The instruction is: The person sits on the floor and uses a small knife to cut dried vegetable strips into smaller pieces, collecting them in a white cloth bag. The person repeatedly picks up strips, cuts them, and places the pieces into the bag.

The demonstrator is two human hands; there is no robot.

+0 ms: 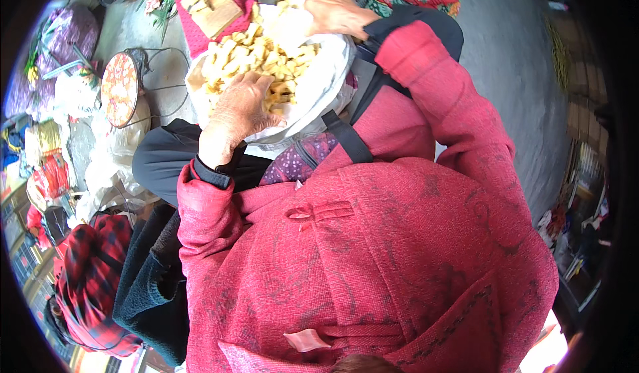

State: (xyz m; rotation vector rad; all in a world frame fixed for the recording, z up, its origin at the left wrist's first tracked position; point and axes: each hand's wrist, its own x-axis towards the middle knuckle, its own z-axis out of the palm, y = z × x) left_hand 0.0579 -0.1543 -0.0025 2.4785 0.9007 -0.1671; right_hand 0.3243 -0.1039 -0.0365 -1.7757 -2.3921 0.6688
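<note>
Pieces (286, 65), chunky and yellow, heap at eleven o'clock in creased white bag (335, 73); left hand (243, 105) spread atop, right hand (338, 15) at twelve, grip unclear.

The red jacket (399, 233) is showing rough, matt woven cloth; the white bag (335, 73) is looking like thin, wrinkled plastic; the yellow pieces (234, 60) are appearing matt, the grey floor (522, 73) smooth.

1 round patterned disc (120, 89) sits near a purple bundle (72, 32), with plaid fabric (96, 280) lower left.
</note>
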